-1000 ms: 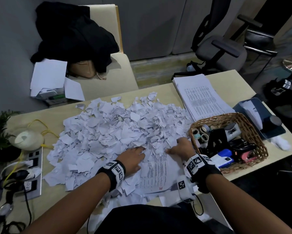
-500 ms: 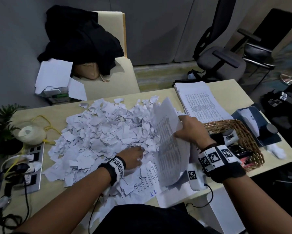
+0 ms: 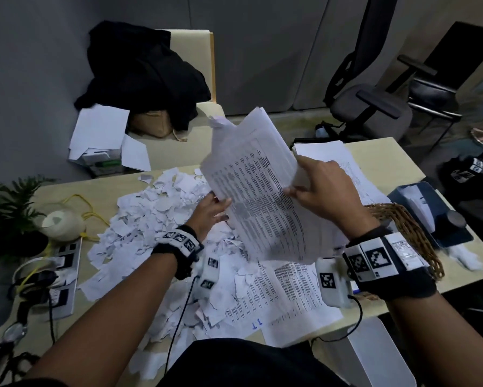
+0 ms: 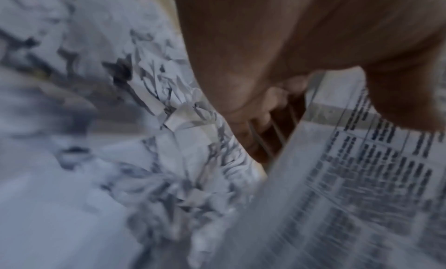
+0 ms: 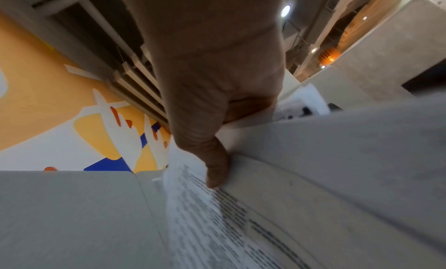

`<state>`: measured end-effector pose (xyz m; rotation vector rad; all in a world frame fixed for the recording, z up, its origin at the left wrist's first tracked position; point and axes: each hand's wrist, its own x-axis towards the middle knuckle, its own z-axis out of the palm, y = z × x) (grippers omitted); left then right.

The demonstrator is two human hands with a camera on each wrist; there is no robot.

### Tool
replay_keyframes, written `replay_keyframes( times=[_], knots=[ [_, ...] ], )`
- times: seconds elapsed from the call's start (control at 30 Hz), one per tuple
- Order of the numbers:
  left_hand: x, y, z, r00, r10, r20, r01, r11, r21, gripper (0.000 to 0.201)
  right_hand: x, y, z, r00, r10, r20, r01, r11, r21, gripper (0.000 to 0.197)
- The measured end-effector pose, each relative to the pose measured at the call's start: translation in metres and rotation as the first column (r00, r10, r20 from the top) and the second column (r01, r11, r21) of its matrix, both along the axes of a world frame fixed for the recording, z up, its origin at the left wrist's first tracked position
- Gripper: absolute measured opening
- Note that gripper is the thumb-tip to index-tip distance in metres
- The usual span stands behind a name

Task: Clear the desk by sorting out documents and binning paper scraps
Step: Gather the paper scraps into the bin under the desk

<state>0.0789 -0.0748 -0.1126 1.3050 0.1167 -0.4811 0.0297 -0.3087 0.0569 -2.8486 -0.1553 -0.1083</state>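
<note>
Now printed sheets [image 3: 258, 191] between right fingers [image 3: 293, 191]

White sheets [image 3: 260, 191] lined with black printed text; white torn scraps [image 3: 151, 216] over a beige desk [image 3: 396, 157]. Brown wicker basket [image 3: 413, 227], yellow cable [image 3: 87, 208], black garment [image 3: 140, 74], green plant [image 3: 8, 202], black-and-white checked wristbands [image 3: 374, 258].

A handwritten blue mark, reading "J.T" upside down, stands on the printed sheet [image 3: 265, 308] at the desk's [image 3: 385, 160] near edge. All other printed text is illegible.
</note>
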Motion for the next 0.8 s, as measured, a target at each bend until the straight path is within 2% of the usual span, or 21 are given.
replay_keyframes(
  times=[0.07, 0.1, 0.2, 0.27, 0.4, 0.5, 0.57, 0.63, 0.73, 0.77, 0.8],
  knots=[
    [0.005, 0.006, 0.011, 0.997, 0.065, -0.048, -0.072, 0.985, -0.156, 0.087, 0.003, -0.004, -0.010, 1.000, -0.002, -0.004, 0.003, 0.980, 0.197, 0.055],
    [0.007, 0.010, 0.015, 0.994, 0.083, -0.068, -0.095, 0.974, -0.204, 0.091, 0.004, -0.006, -0.015, 1.000, -0.010, -0.019, 0.016, 0.949, 0.315, 0.056],
    [0.010, 0.018, 0.027, 0.999, 0.032, -0.010, -0.034, 0.976, -0.214, 0.083, 0.006, -0.011, -0.036, 0.994, -0.010, -0.106, 0.074, 0.777, 0.626, 0.050],
    [0.008, 0.018, 0.032, 0.998, 0.053, 0.038, -0.047, 0.988, -0.144, 0.078, 0.008, -0.015, -0.054, 0.991, 0.003, -0.135, 0.098, 0.673, 0.733, 0.044],
    [0.008, 0.013, 0.043, 0.987, 0.119, 0.106, -0.116, 0.993, -0.035, 0.037, 0.011, -0.023, -0.085, 0.979, -0.047, -0.200, 0.197, 0.492, 0.848, 0.041],
    [0.007, 0.005, 0.050, 0.979, 0.084, 0.185, -0.109, 0.985, 0.132, 0.022, 0.010, -0.027, -0.102, 0.973, -0.093, -0.211, 0.230, 0.442, 0.867, 0.041],
    [0.003, 0.000, 0.048, 0.982, 0.027, 0.186, -0.066, 0.977, 0.204, 0.025, 0.006, -0.027, -0.112, 0.967, -0.103, -0.233, 0.255, 0.407, 0.877, 0.040],
    [-0.002, -0.001, 0.042, 0.989, -0.027, 0.143, -0.009, 0.970, 0.242, 0.037, -0.001, -0.026, -0.120, 0.959, -0.072, -0.274, 0.280, 0.392, 0.877, 0.040],
    [-0.012, -0.003, 0.035, 0.995, -0.084, 0.047, 0.067, 0.955, 0.288, 0.082, -0.010, -0.025, -0.127, 0.948, -0.016, -0.318, 0.300, 0.383, 0.873, 0.042],
    [-0.013, -0.003, 0.033, 0.995, -0.088, 0.038, 0.073, 0.950, 0.304, 0.082, -0.010, -0.024, -0.127, 0.946, -0.004, -0.324, 0.302, 0.374, 0.877, 0.043],
    [-0.014, -0.005, 0.036, 0.993, -0.106, 0.053, 0.085, 0.947, 0.308, 0.070, -0.010, -0.023, -0.125, 0.946, 0.002, -0.325, 0.303, 0.356, 0.884, 0.046]
  ],
)
